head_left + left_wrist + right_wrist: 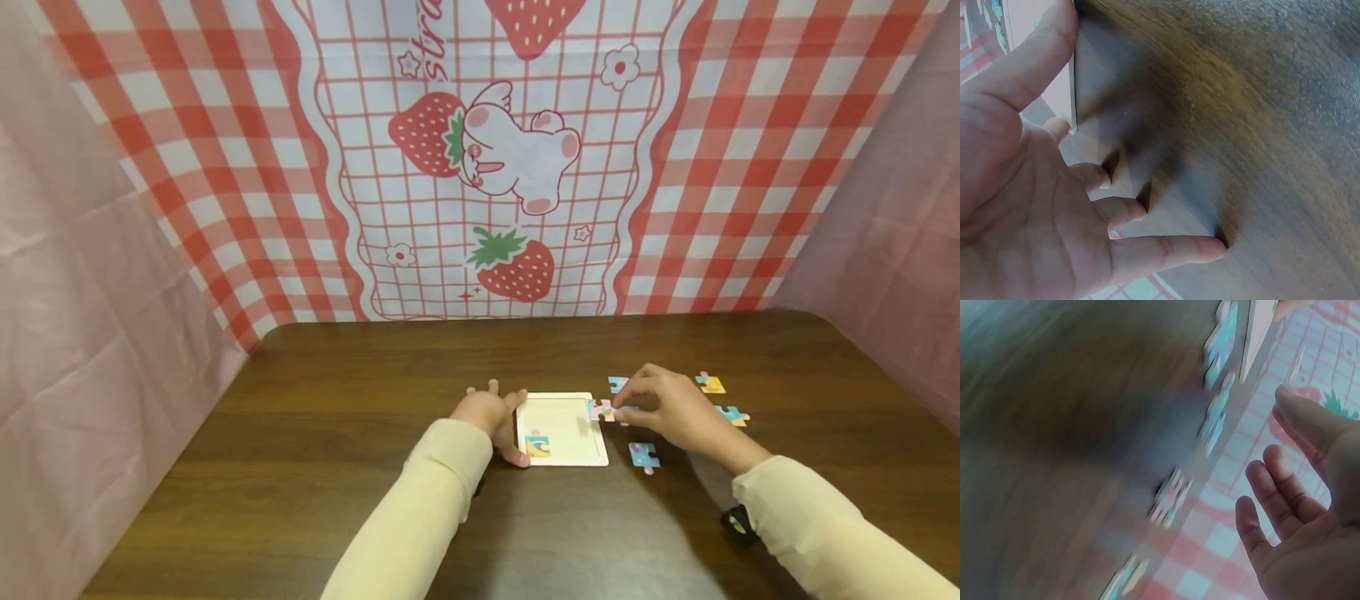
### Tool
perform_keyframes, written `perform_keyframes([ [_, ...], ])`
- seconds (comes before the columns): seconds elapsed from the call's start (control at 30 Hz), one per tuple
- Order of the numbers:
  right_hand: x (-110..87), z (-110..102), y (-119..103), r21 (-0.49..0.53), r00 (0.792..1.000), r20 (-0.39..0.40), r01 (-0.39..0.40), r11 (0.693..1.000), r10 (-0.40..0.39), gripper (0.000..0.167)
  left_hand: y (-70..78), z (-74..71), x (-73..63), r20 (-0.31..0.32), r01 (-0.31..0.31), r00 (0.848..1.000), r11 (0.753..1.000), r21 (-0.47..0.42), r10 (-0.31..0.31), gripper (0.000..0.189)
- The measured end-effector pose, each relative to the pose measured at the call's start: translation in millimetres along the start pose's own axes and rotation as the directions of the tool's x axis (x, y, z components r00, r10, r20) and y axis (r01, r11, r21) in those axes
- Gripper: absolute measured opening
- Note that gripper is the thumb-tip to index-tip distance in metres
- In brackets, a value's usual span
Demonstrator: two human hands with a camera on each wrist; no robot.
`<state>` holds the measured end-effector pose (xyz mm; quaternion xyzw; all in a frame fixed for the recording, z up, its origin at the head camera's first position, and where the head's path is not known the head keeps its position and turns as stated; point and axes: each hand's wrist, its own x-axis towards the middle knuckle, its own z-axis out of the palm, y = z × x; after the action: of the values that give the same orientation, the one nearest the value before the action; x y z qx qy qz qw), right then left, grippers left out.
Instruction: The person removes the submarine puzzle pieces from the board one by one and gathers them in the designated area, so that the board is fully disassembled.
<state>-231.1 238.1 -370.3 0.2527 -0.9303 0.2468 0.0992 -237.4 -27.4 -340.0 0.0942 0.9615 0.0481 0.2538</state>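
Observation:
A cream puzzle tray (570, 421) lies flat on the table, with one yellow-and-blue puzzle piece (537, 447) in its near left corner. My left hand (489, 413) is at the tray's left side, thumb and forefinger touching its edge near the corners. In the left wrist view, the other fingers of the left hand (1054, 194) spread out towards the table. Between thumb and forefinger, my right hand (675, 410) pinches a pink puzzle piece (602, 410) over the tray's right edge. The right wrist view shows this piece (1295, 365) nearly edge-on, raised off the table.
Right of the tray lie several loose pieces: a blue one (644, 455) nearer me, another blue one (617, 384) behind the right hand, a yellow one (710, 383) and a teal one (732, 415) farther right. A strawberry-print cloth (525, 167) hangs behind the wooden table (337, 400).

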Motion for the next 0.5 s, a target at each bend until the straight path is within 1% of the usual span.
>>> perform_keyframes([
  [0.07,-6.3,-5.6,7.2,0.002,1.0,-0.018,-0.004,1.0,0.004,0.011,1.4,0.6,0.3,0.0,0.004,1.0,1.0,0.012,-0.004,0.106],
  [0.2,-18.8,-16.0,19.1,-0.026,0.997,-0.071,0.005,1.0,-0.007,0.015,1.1,0.7,-0.6,0.001,0.002,1.0,1.0,0.028,-0.002,0.106],
  [0.3,-26.7,-21.4,27.9,-0.059,0.997,-0.082,0.0,0.998,-0.005,0.016,0.0,0.9,-0.4,0.003,-0.008,1.0,1.0,0.025,0.008,0.105],
  [0.5,-43.1,-31.4,42.8,-0.085,0.997,-0.07,-0.038,0.996,0.033,0.018,-1.1,2.0,1.2,0.013,-0.02,1.0,1.0,0.006,0.02,0.104],
])
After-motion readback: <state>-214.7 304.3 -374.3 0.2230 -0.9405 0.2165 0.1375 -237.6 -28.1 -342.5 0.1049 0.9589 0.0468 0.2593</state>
